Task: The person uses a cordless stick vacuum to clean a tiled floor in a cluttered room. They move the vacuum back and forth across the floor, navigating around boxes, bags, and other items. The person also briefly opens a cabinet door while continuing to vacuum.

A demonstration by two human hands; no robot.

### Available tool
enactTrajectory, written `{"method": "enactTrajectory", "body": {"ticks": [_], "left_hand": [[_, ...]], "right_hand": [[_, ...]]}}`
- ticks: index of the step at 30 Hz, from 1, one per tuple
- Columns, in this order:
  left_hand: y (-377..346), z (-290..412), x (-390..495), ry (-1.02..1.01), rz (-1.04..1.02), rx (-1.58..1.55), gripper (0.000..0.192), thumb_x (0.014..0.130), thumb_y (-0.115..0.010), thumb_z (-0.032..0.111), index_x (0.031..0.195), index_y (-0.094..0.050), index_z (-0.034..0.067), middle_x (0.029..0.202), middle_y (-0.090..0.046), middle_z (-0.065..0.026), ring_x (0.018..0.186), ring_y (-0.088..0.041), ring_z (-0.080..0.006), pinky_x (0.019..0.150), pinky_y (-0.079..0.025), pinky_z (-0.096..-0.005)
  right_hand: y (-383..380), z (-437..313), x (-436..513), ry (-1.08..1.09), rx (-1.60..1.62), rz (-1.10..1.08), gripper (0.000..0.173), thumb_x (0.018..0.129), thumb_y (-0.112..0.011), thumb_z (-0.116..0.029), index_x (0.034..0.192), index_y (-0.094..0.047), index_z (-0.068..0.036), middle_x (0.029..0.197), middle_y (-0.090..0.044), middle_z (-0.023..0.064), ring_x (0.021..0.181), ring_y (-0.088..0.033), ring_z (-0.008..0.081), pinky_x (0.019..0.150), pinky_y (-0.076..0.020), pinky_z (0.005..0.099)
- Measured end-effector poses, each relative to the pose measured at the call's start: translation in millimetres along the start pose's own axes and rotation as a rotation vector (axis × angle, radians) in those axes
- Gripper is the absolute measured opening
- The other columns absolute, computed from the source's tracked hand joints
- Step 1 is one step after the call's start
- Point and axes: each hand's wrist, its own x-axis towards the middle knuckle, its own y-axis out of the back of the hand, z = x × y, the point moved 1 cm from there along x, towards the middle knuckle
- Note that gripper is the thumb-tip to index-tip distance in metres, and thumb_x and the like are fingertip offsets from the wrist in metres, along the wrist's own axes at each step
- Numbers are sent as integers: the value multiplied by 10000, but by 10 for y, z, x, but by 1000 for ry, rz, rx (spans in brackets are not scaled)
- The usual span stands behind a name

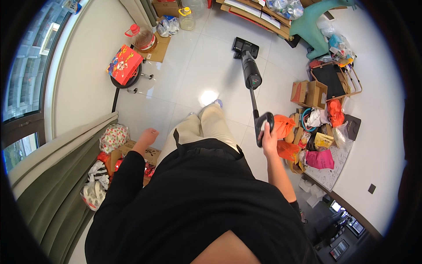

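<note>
My right hand grips the black loop handle of a cordless stick vacuum cleaner. Its thin tube leads away from me to a dark grey motor body with a small lit display. At the far end the wide black floor head rests on glossy pale tiles. My left hand hangs by my left side, apart from the vacuum, with nothing visible in it. How far its fingers are curled is unclear. A cardboard box lies below that hand, beside a cherry-patterned bag.
Left, a wheeled black stool bears a red gift bag; a large oil bottle stands beyond. Flattened cardboard and a teal animal-shaped figure stand ahead. Along the right wall are boxes, orange bags and a folding chair.
</note>
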Motion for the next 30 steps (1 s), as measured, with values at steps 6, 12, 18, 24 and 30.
{"method": "enactTrajectory", "body": {"ticks": [6, 12, 18, 24, 30], "left_hand": [[-57, -77, -1, -26, 41, 12, 405, 899, -617, 361, 1077, -663, 0, 1025, -688, -190, 972, -646, -355, 842, -507, -422], [-419, 241, -154, -78, 34, 38, 408, 916, -580, 374, 1086, -654, 10, 1083, -670, -189, 1031, -616, -351, 875, -492, -432], [-1050, 538, -460, -129, 43, -7, 406, 890, -617, 363, 1033, -665, -14, 988, -689, -191, 935, -648, -326, 823, -504, -407], [-1873, 661, -936, -66, 15, -80, 396, 884, -613, 378, 1044, -678, 21, 1040, -688, -171, 989, -638, -321, 866, -498, -408], [-2317, 661, -1252, 1, -3, -73, 420, 884, -598, 398, 1068, -681, 30, 1099, -676, -179, 1047, -617, -346, 909, -484, -431]], "right_hand": [[910, 575, -958, -87, -115, 52, 336, 954, -618, -381, 850, -569, -65, 559, -488, -25, 440, -460, 72, 408, -356, 248], [2252, 1162, -1608, -192, -407, 101, 380, 874, -719, -300, 616, -541, -85, 497, -487, -27, 434, -459, 67, 410, -344, 260], [3533, 1616, -2396, -283, -523, 72, 372, 828, -751, -229, 573, -536, -64, 495, -493, -27, 446, -448, 60, 423, -347, 275], [4595, 2097, -3118, -295, -754, 115, 308, 746, -776, -196, 626, -561, -9, 540, -512, -7, 516, -461, 87, 491, -393, 314], [5192, 2541, -3405, -343, -682, 203, 276, 701, -772, -183, 658, -576, 6, 559, -516, 11, 545, -473, 98, 518, -420, 332]]}}
